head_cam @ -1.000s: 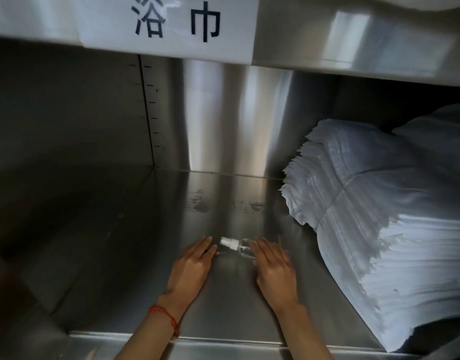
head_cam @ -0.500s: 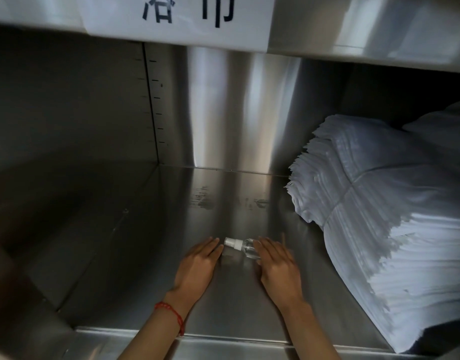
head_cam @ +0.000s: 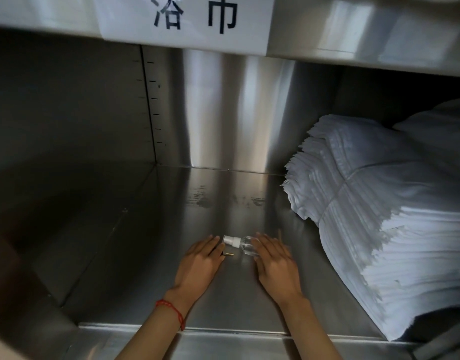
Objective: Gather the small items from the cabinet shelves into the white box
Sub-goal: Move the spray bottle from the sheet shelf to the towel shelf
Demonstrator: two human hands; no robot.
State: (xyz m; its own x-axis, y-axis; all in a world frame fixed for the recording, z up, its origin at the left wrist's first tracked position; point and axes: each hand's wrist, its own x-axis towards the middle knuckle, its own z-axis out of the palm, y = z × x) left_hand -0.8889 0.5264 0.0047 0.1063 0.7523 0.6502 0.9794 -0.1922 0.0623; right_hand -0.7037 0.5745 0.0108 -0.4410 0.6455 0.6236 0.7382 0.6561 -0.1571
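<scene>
Shelf (head_cam: 151, 229) of brushed steel fills the frame, walled at back and left, its front lip running along the bottom edge. Lower centre: small clear spray bottle (head_cam: 240, 244) lying on its side on the shelf floor, white pump head pointing toward the left of the frame, clear body toward the right.

Left hand (head_cam: 197, 266), just left of the bottle, palm down, fingers straight and close together, flat on the steel; fingertips reach the level of the white pump head, and contact with it cannot be told. Red cord bracelet (head_cam: 171, 309) around that wrist. Beside the left hand's thumb side, a thin short stick-like item (head_cam: 227, 254) lies on the shelf, dark with a pale yellowish tip; too small to identify.

Right hand (head_cam: 274, 263), just right of the bottle, palm down, fingers extended and slightly spread; the nearest fingers overlap the clear body of the bottle and appear to touch it. No curl or pinch visible on either hand; nothing is lifted.

Right side of frame: tall stack of folded white cloths (head_cam: 379, 216), tied with thin cord, standing on the same shelf, near the right hand but apart from it.

Top centre: white paper label (head_cam: 184, 19) with two large dark characters, fixed to the front edge of the shelf above.
</scene>
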